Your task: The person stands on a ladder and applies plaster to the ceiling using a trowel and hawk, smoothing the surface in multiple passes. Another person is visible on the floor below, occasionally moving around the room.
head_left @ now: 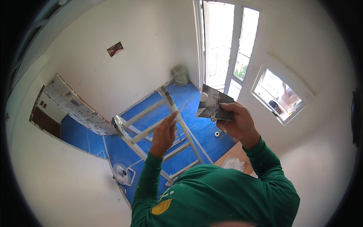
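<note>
The person wears a green shirt point(230, 193) with long sleeves point(146, 181), which are of the same green and reach to the wrists. On the left side of the chest there is a rounded yellow print point(162, 207) with darker lines, and near it a small white marking point(166, 194). The left hand point(164, 135) and the right hand point(242, 124) are bare.

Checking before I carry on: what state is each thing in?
Plate: tilted, smeared white
Right hand: gripping plate
Left hand: raised, blurred; grip unclear
Ladder: standing
Door: open, papered over
Fan: running or not, unclear
Blue floor covering: laid out
</note>
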A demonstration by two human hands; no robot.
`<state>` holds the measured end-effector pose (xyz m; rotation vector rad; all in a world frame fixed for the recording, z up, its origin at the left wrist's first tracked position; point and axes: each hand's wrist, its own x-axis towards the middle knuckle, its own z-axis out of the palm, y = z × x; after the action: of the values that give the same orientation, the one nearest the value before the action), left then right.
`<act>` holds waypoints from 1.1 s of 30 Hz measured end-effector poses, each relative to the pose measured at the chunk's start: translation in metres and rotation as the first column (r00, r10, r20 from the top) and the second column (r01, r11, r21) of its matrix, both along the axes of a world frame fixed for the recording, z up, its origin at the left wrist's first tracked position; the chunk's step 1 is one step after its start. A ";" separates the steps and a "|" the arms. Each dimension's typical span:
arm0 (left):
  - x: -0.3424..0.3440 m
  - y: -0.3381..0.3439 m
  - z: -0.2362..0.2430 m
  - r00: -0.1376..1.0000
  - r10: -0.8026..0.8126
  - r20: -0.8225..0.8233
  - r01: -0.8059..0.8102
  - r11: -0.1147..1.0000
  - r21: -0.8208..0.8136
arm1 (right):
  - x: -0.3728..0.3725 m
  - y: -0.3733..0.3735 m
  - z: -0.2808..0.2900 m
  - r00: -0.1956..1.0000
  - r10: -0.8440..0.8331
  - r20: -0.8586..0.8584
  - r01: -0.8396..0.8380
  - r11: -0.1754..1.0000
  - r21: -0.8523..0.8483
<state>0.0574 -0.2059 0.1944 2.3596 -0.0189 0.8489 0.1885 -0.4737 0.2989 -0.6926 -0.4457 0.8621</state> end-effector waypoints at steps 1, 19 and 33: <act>-0.001 0.024 -0.022 0.965 0.063 -0.256 -0.124 0.965 -0.231 | 0.006 -0.011 0.002 0.999 0.007 0.032 -0.008 0.999 0.048; -0.010 0.221 -0.196 0.839 0.040 -0.543 0.115 0.961 0.250 | 0.140 -0.252 0.218 -0.287 -0.917 0.278 0.684 0.008 0.730; -0.011 0.237 -0.222 0.931 -0.072 -0.358 0.246 0.848 0.469 | 0.072 -0.340 0.507 -0.807 -0.563 -0.178 0.162 -0.501 0.850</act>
<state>0.0460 0.0307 -0.0275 2.9190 -0.3408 0.3810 0.2604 -0.8135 0.8057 -0.5934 -0.5689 -1.9336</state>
